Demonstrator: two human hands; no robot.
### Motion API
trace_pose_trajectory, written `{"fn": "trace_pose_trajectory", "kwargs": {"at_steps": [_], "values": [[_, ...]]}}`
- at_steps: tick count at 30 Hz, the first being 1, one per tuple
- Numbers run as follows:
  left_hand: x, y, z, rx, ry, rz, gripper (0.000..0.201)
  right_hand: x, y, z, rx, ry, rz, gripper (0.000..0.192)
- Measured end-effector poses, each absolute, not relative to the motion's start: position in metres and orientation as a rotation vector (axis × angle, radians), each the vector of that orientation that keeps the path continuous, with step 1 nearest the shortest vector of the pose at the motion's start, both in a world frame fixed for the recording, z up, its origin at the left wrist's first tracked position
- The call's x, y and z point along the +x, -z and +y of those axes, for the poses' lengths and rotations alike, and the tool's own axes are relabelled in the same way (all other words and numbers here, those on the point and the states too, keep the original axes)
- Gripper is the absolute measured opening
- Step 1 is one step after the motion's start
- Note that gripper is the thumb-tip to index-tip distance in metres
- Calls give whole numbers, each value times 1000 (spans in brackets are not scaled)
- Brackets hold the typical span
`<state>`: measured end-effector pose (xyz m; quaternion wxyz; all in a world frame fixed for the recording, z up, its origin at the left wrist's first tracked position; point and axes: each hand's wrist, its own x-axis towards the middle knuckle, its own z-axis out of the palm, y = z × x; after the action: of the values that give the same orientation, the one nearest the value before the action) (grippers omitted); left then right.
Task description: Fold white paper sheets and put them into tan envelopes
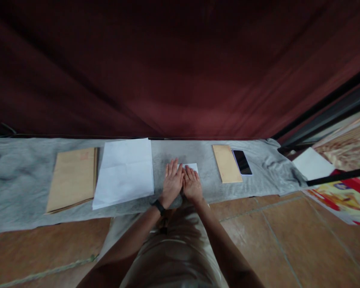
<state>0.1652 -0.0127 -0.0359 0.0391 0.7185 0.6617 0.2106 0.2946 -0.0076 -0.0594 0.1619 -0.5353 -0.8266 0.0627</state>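
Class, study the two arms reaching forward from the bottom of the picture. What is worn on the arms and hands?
Both forearms are bare, with no sleeves in view. The left hand has a black band, like a watch or fitness tracker, round its wrist. The right hand wears nothing: no glove or band, and no ring can be made out.

I see a grey cloth (24, 168) spread over the floor, soft and matt, rumpled toward its left edge. Under my left hand (172, 181) and right hand (193, 184) lies a small sheet of white paper (193, 166), smooth and matt. The big white sheets (124, 172) show fold creases. The brown envelopes (72, 178) look like dull kraft paper. The phone (242, 162) has a glossy dark glass face. The floor tiles (273, 240) are reddish with a slight sheen.
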Motion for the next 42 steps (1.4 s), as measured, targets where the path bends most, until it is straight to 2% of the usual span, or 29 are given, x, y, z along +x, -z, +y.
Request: {"fn": "trace_pose_trajectory", "kwargs": {"at_steps": [4, 9, 26, 31, 42], "values": [[169, 46, -21, 2311, -531, 1866, 58, 297, 62, -8, -1527, -180, -2399, 56], [163, 51, -25, 2360, -481, 1867, 65, 302, 64, -8, -1553, -148, -2375, 53], [161, 53, -39, 2296, -431, 2057, 60, 348, 68, -3, -1694, -39, -2209, 55], [162, 53, -41, 2262, -448, 2085, 59, 351, 60, -2, -1713, -96, -2139, 48], [163, 52, -41, 2271, -481, 2086, 59, 338, 33, 17, -1919, -470, -1914, 23]]}}
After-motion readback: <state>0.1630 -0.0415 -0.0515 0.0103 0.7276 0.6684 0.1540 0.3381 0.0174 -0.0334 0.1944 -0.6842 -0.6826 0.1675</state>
